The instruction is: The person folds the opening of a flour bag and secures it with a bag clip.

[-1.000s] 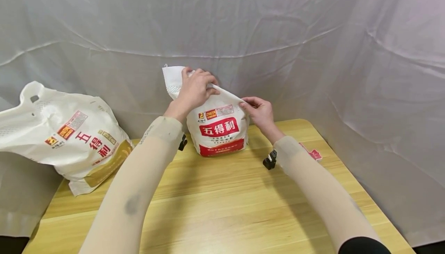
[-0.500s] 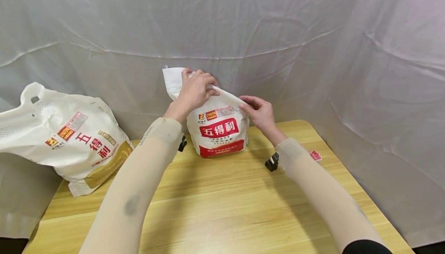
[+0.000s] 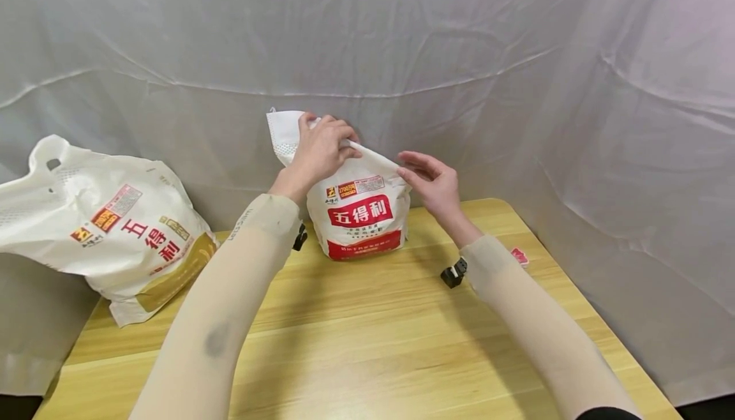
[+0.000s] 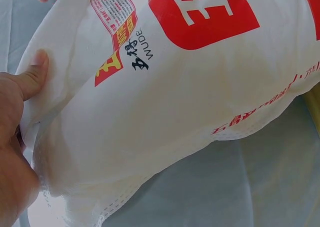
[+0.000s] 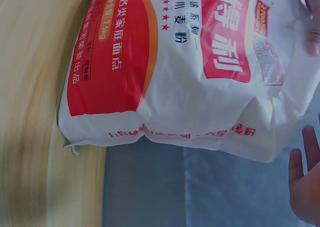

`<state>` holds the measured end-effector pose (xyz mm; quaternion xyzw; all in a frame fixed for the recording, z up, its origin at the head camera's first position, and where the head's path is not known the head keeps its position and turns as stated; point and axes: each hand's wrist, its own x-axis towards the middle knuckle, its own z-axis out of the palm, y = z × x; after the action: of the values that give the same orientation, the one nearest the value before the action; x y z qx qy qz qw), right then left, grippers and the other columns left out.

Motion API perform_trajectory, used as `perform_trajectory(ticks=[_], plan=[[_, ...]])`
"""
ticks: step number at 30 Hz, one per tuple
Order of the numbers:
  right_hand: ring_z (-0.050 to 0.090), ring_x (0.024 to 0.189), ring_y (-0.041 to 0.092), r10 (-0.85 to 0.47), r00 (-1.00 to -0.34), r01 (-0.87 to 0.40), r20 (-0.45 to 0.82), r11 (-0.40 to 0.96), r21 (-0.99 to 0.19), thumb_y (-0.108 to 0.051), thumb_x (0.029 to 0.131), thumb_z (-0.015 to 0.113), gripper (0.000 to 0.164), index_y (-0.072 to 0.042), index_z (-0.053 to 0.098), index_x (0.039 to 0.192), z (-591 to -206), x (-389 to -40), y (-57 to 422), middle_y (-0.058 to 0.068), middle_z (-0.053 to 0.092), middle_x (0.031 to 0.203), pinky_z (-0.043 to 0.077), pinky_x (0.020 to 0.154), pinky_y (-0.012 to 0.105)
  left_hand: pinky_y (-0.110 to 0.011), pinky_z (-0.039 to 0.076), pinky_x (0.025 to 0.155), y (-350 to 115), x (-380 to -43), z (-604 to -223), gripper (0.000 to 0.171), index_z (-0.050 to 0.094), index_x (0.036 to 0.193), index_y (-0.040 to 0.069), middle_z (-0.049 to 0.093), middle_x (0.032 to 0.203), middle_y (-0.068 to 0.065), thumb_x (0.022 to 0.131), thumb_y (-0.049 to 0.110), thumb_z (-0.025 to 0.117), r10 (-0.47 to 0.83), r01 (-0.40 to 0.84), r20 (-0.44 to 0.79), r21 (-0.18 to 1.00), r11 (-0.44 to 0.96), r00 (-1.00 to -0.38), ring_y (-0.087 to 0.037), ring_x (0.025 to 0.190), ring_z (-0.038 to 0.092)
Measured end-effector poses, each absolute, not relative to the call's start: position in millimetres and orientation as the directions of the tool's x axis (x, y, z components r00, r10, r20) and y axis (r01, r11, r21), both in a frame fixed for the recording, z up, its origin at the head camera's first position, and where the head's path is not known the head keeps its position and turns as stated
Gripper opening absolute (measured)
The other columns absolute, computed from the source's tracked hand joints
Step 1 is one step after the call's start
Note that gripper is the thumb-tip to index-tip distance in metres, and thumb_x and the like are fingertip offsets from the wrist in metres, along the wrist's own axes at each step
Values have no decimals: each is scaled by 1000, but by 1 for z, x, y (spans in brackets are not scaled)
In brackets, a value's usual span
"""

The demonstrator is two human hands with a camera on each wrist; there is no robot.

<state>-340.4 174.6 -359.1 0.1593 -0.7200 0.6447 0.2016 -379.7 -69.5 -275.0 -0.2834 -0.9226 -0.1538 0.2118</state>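
Nearest the camera, two forearms in beige sleeves reach forward over the light wooden tabletop (image 3: 367,343). A small black clip-like device (image 3: 453,274) sits under the right wrist, and a small red-and-white packet (image 3: 520,256) lies on the tabletop just beyond the right sleeve. Off to the left, a large white woven sack with red and gold print (image 3: 109,228) lies slumped at the tabletop's left edge, partly overhanging it.

Further back, a smaller white woven flour bag with a red label and red bottom band (image 3: 360,216) stands upright near the far edge of the tabletop. The left hand (image 3: 318,149) grasps the bag's gathered top, fingers curled over the fabric and the thumb pressed against the bag's side in the left wrist view. The right hand (image 3: 432,180) is released, its fingers relaxed and slightly spread, just beside the bag's upper right corner; whether the fingertips touch the fabric cannot be told.

Behind everything hangs a wrinkled pale grey cloth backdrop (image 3: 459,56).
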Motion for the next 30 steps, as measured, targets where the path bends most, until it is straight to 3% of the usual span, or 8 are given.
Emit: perform_trajectory(ticks=[4, 16, 23, 30], plan=[[64, 124, 38, 35, -838, -537, 545, 126, -834, -11, 94, 79, 37, -3, 71, 129, -358, -331, 181, 11, 72, 130, 53, 103, 34, -56, 13, 118, -67, -381, -275, 21, 76, 104, 14, 75, 114, -3, 94, 32, 78, 461, 596, 483, 168, 785, -744, -25, 118, 56], [64, 125, 22, 80, -798, -572, 598, 213, -792, -6, 95, 76, 40, -4, 69, 134, -365, -300, 206, 11, 68, 136, 49, 106, 30, -56, 13, 118, -62, -382, -278, 19, 76, 102, 14, 75, 113, -2, 94, 31, 78, 464, 604, 488, 178, 777, -740, -25, 118, 56], [60, 128, 35, 88, -816, -527, 571, 292, -798, 1, 95, 72, 42, 4, 64, 136, -362, -275, 216, 18, 64, 140, 46, 111, 42, -56, 13, 118, -64, -384, -280, 18, 76, 102, 14, 74, 113, -2, 95, 31, 77, 461, 600, 484, 180, 779, -744, -25, 119, 55], [61, 127, 32, 103, -836, -479, 539, 343, -808, -1, 96, 72, 42, 5, 63, 137, -373, -256, 232, 20, 64, 140, 48, 107, 28, -55, 15, 117, -69, -386, -283, 18, 76, 104, 14, 75, 113, -2, 94, 30, 78, 455, 597, 498, 169, 784, -738, -25, 118, 56]])
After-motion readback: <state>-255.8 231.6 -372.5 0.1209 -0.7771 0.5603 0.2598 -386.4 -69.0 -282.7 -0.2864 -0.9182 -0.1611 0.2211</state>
